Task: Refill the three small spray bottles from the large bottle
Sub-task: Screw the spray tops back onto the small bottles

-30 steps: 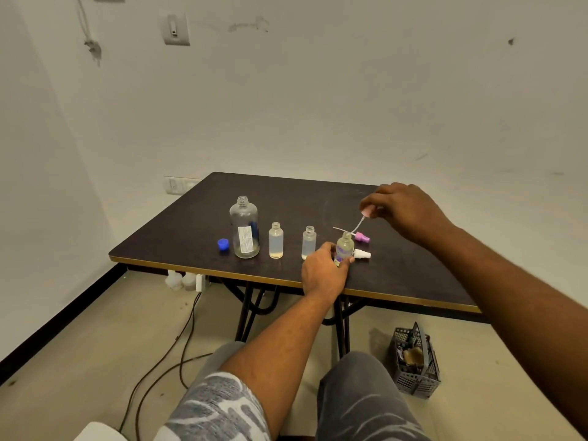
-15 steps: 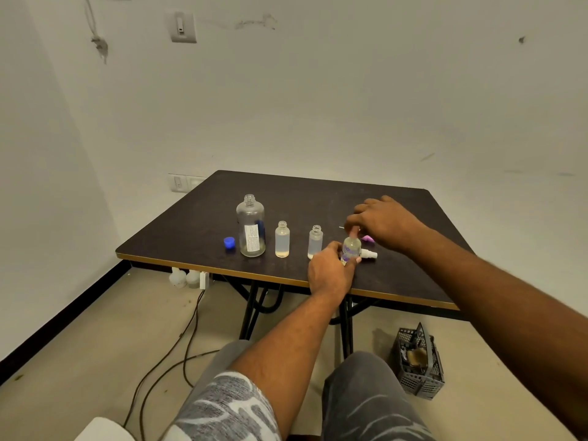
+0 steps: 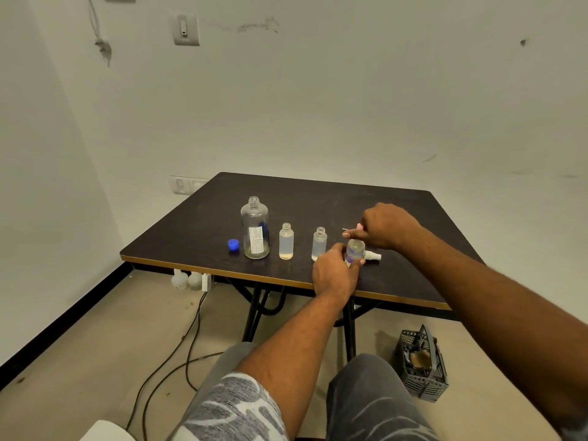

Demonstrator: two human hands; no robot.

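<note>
step in hand: judging by the hands, the closing of the small clear bottle with a purple label (image 3: pixel 355 249), the rightmost of the three, with a spray head being brought to its neck.
left hand (image 3: pixel 334 272): fingers and thumb were curled round the lower body of that bottle, holding it upright on the dark brown table top (image 3: pixel 318 198) near the front edge.
right hand (image 3: pixel 386 226): fingertips pinched a small pink spray head (image 3: pixel 359 226) right over the bottle's mouth; whether it sat on the thread could not be told.
other small bottles: the left small clear bottle (image 3: pixel 286 240) and the middle small clear bottle (image 3: pixel 319 244) stood open-necked and apart, with no spray heads on.
source: the large clear bottle with a white label (image 3: pixel 254 229) stood uncapped at the left end of the row, with only a little liquid at its bottom; its round blue cap (image 3: pixel 233 245) lay just beside it.
loose part: a white spray head (image 3: pixel 372 256) lay on its side just right of the held bottle.
progress: pouring looked mostly over and capping had begun; the fill levels were hard to read.
next move: the head likely needed to be set square on the neck and twisted while the left hand kept the bottle from turning or tipping.
</note>
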